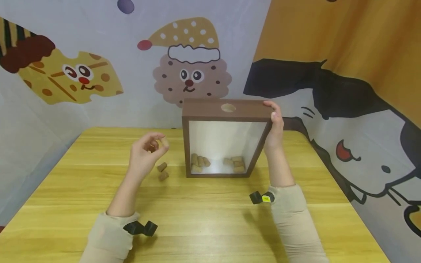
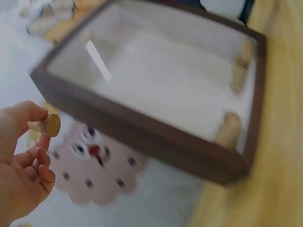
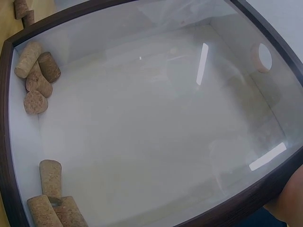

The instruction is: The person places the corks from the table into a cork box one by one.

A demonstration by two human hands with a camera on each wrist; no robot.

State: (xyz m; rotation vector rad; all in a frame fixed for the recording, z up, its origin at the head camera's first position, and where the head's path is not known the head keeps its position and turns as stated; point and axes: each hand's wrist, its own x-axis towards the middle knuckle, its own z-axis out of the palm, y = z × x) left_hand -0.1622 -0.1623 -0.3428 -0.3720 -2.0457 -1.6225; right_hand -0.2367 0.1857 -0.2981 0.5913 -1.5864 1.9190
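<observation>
Between thumb and index finger, my left hand (image 1: 147, 151) pinches a cork (image 2: 49, 125), raised over the table left of the box. A brown-framed shadow box (image 1: 227, 109) with a clear front stands upright, a round hole (image 1: 228, 107) in its top side. My right hand (image 1: 275, 126) grips the box's upper right corner; only a bit of that hand shows in the right wrist view. Inside the box, several corks (image 1: 198, 161) lie at the bottom left and several more corks (image 1: 237, 163) at the bottom right. Two loose corks (image 1: 162, 171) lie on the table below my left hand.
The wooden table (image 1: 204, 219) reaches back to a wall cloth (image 1: 131, 65) printed with cartoon food. On the right hangs another cloth (image 1: 361, 153) with a cartoon cow-like face. Small black cameras (image 1: 141, 228) sit at both sleeves.
</observation>
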